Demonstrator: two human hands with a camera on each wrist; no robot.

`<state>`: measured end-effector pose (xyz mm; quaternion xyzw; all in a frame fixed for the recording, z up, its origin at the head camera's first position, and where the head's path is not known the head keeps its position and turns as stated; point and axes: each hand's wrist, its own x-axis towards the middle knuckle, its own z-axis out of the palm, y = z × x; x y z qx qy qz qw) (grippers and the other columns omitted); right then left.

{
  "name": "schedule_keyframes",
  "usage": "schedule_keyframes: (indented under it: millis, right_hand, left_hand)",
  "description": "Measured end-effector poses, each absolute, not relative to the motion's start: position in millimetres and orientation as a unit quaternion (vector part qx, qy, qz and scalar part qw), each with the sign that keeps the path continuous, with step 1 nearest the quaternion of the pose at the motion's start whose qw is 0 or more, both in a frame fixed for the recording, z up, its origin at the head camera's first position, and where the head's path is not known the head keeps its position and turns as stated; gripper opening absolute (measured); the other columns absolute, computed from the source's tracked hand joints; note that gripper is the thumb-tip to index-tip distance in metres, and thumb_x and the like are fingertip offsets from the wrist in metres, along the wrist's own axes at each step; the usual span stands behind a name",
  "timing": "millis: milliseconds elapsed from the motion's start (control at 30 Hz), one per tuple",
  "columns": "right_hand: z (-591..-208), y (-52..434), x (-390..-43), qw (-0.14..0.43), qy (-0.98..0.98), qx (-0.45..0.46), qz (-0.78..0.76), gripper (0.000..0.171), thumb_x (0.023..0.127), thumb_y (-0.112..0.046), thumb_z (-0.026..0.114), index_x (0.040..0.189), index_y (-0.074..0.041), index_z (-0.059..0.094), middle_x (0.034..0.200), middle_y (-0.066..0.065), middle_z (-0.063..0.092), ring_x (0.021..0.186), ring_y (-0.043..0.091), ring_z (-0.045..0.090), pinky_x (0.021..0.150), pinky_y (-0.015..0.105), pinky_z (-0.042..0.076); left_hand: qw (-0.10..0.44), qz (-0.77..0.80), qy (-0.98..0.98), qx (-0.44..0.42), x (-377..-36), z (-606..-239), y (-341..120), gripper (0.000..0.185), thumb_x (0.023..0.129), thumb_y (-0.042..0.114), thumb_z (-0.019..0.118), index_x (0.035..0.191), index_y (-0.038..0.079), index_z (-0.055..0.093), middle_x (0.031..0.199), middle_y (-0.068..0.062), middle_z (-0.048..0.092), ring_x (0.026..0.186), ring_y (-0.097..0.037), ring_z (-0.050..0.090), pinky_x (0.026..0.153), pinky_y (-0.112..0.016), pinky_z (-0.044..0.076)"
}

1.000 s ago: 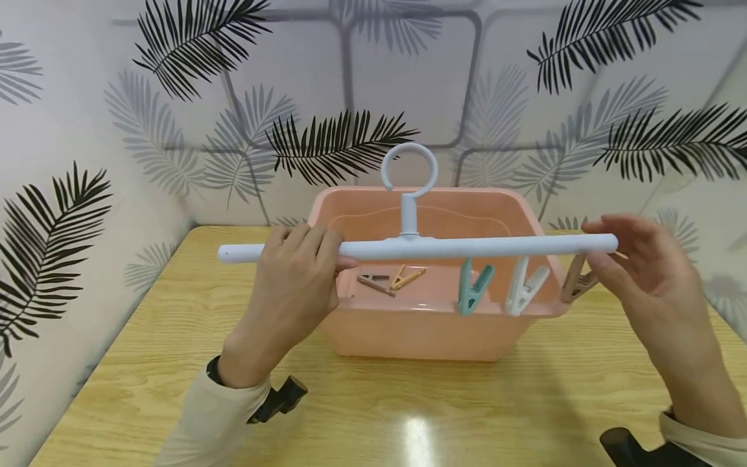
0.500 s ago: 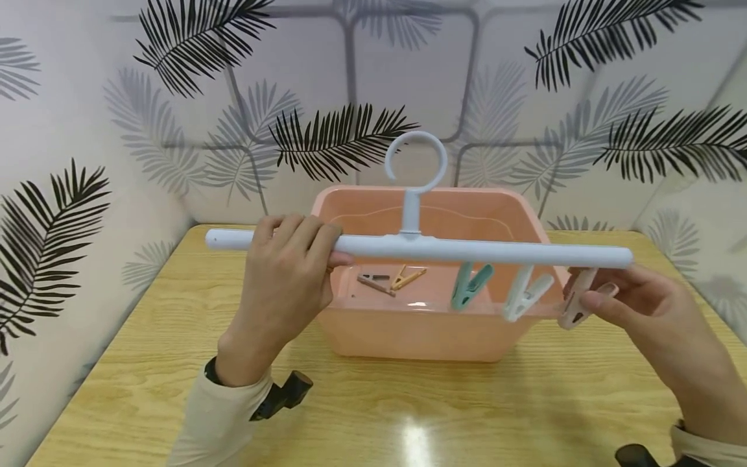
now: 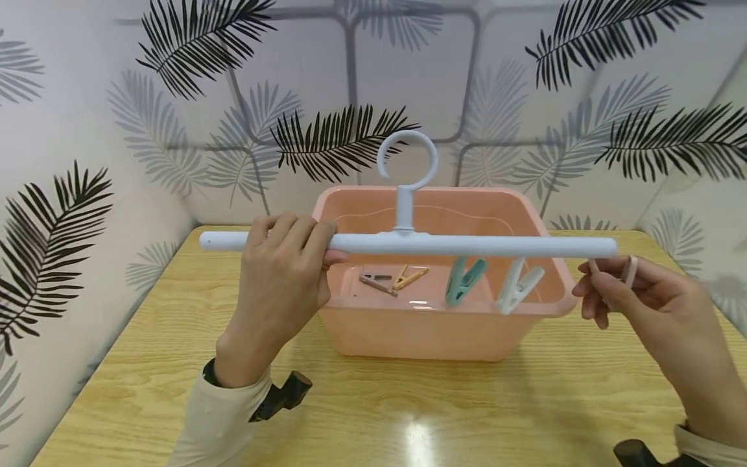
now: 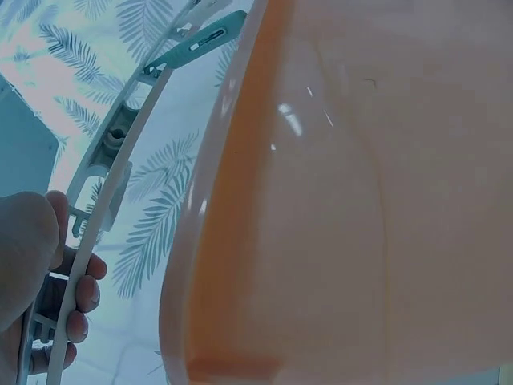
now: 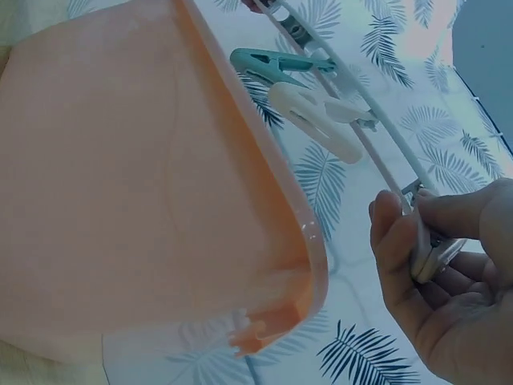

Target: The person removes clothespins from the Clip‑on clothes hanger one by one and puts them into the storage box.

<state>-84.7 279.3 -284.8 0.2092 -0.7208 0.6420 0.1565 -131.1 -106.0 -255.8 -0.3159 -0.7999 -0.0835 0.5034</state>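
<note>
Two pegs (image 3: 393, 280) inside pink basin (image 3: 548, 224)

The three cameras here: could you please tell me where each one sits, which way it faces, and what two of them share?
Head: worn on the head, looking forward and down at the pink tub on the table; both hands and sleeves show.
Left wrist: below the hanger bar, looking up past the tub wall; the left hand fingers grip the bar.
Right wrist: low beside the tub, facing up; the right hand pinches a pale clip.
Head and right wrist views share the teal clip and white clip.
</note>
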Motion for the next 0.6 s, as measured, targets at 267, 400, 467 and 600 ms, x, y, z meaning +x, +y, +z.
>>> schedule_keyframes:
  millis: [267, 400, 467, 600]
  right_hand:
    - [-281, 281, -83, 0.238, -0.823, 0.196, 0.477, 0.019, 0.09, 0.015, 0.053, 0.098, 0.002, 0.064, 0.077, -0.001, 0.066, 0.056, 0.009, 0.051, 0.045, 0.023, 0.037]
    - [-278, 281, -81, 0.254, -0.849, 0.18, 0.427, 0.014, 0.089, 0.013, 0.058, 0.096, 0.003, 0.065, 0.075, -0.01, 0.064, 0.055, 0.005, 0.051, 0.045, 0.02, 0.038]
    - [-278, 279, -81, 0.285, -0.859, 0.166, 0.391, 0.013, 0.088, 0.01, 0.062, 0.099, 0.005, 0.067, 0.076, -0.02, 0.063, 0.054, -0.002, 0.052, 0.046, 0.014, 0.039]
    - [-275, 273, -79, 0.356, -0.868, 0.156, 0.309, 0.018, 0.084, 0.009, 0.067, 0.101, 0.01, 0.068, 0.084, -0.034, 0.055, 0.059, -0.017, 0.053, 0.054, 0.004, 0.042]
  left_hand:
    - [0.499, -0.081, -0.803, -0.316, -133, -255, -109, 0.039, 0.101, 0.032, 0.045, 0.089, -0.002, 0.06, 0.074, -0.013, 0.058, 0.075, -0.033, 0.057, 0.072, -0.047, 0.043]
    - [0.488, -0.082, -0.807, -0.322, -132, -254, -109, 0.036, 0.101, 0.03, 0.047, 0.087, -0.001, 0.059, 0.074, -0.013, 0.058, 0.074, -0.033, 0.055, 0.073, -0.047, 0.042]
    - [0.482, -0.084, -0.81, -0.324, -132, -254, -108, 0.028, 0.097, 0.025, 0.053, 0.086, -0.001, 0.058, 0.075, -0.013, 0.058, 0.073, -0.033, 0.055, 0.075, -0.048, 0.042]
    - [0.481, -0.086, -0.811, -0.323, -131, -256, -103, 0.024, 0.089, 0.02, 0.065, 0.086, -0.001, 0.058, 0.076, -0.014, 0.06, 0.075, -0.033, 0.057, 0.077, -0.047, 0.044]
